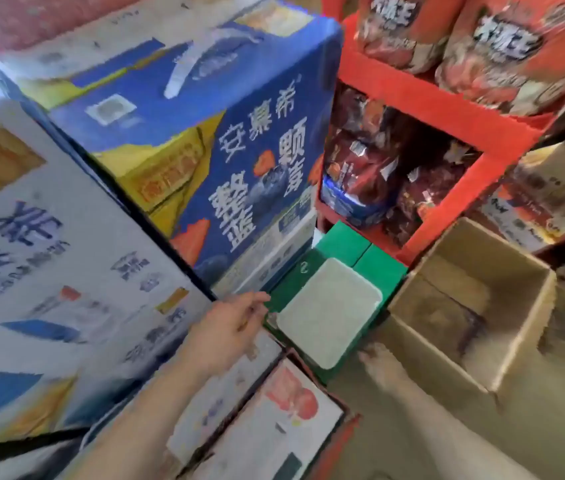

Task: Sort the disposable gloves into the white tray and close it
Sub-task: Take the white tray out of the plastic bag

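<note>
The left hand (229, 327) reaches forward from the lower left on a bare forearm, back of the hand up. Its fingers are loosely extended and hold nothing; the fingertips (262, 299) lie just beside the near left corner of the white tray (329, 313). The right hand (383, 367) comes in from the lower right, heavily blurred, with its fingers pointing at the tray's near edge. Whether that hand's grip is curled or straight cannot be told, nor whether it touches the tray.
</note>
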